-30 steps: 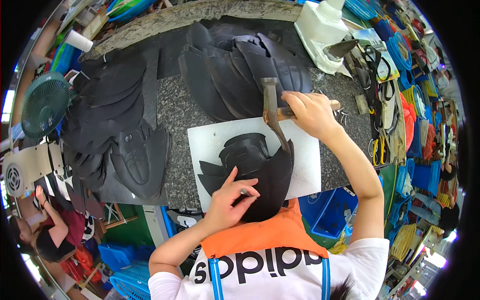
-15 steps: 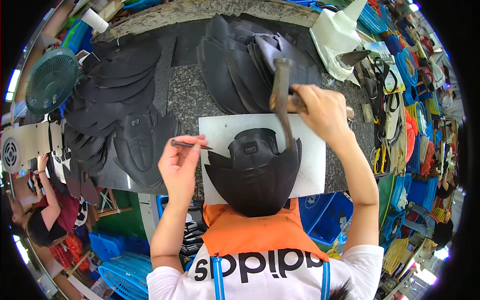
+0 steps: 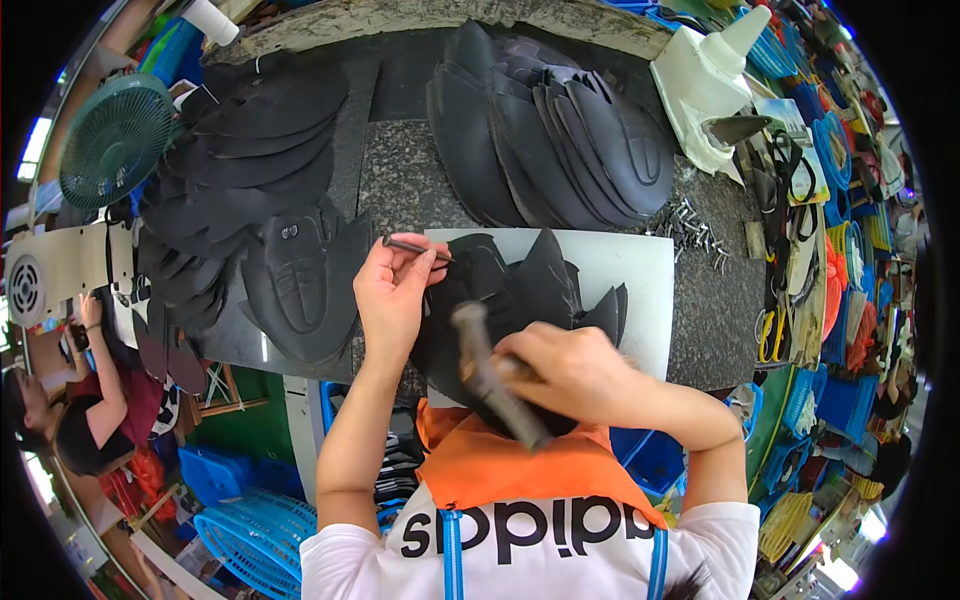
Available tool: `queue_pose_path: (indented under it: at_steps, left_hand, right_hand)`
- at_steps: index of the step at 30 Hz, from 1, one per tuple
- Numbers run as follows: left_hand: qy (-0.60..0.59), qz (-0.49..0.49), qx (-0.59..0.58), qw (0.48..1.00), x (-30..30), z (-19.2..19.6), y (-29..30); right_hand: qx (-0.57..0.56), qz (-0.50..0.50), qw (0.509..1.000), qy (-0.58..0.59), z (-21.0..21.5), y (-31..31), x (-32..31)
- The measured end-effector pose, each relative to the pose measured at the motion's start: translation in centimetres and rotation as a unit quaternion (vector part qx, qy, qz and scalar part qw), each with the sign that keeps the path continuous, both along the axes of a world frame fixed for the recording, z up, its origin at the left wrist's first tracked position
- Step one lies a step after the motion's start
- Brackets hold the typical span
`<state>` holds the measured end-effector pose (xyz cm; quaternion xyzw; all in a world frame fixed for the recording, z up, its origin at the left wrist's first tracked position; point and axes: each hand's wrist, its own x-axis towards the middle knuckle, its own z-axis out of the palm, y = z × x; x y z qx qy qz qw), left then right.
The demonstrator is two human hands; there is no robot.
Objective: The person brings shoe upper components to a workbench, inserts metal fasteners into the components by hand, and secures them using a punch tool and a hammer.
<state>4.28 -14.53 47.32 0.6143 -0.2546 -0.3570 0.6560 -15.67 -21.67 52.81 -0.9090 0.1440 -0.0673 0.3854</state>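
- Head view, nearest first: the right hand point(image 3: 575, 370) is wrapped tight around the handle of a hammer point(image 3: 490, 375), whose blurred head sticks out to its left.
- Just left of it, the left hand point(image 3: 392, 290) pinches a thin metal punch point(image 3: 412, 246) between thumb and fingertips, fingers closed on it.
- Under and between both hands lies a black shaped piece point(image 3: 520, 290), resting on a white cutting board point(image 3: 630, 280) on the bench point(image 3: 400, 180).
- Left of the left hand sits another black piece point(image 3: 300, 285), with a stack point(image 3: 240, 150) behind it.
- Beyond the hands, a fanned stack of black pieces point(image 3: 550, 140); small metal bits point(image 3: 695, 225) lie scattered to its right.
- Far left, a green fan point(image 3: 115, 140).
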Motion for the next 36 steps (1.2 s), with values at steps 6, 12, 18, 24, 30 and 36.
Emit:
queue_pose_path:
  at_steps: [6, 12, 18, 24, 30, 36]
  left_hand:
    - [0.007, -0.030, -0.002, 1.000, 0.1, 0.0, 0.9]
    - [-0.032, -0.059, 0.007, 0.998, 0.1, 0.0, 0.8]
    - [-0.334, -0.077, 0.090, 0.935, -0.3, 0.7, 1.8]
    - [-0.009, -0.053, 0.000, 0.999, -0.5, 0.7, 0.2]
    - [0.051, -0.066, -0.011, 0.996, 0.3, 0.2, 0.4]
    - [0.008, -0.075, 0.007, 0.997, -0.2, 0.3, 0.3]
  right_hand:
    - [-0.056, -0.042, 0.995, 0.064, 1.2, -4.0, -0.6]
    - [-0.093, -0.044, 0.993, 0.054, 4.3, -5.8, 0.2]
    - [-0.049, -0.112, 0.976, -0.183, 8.4, -5.2, 2.1]
    - [-0.105, -0.067, 0.988, 0.095, 8.1, -5.8, 2.2]
    - [-0.111, -0.088, 0.989, -0.043, 7.9, -6.2, 1.4]
    - [-0.135, -0.140, 0.970, -0.148, 9.7, -6.1, 1.5]
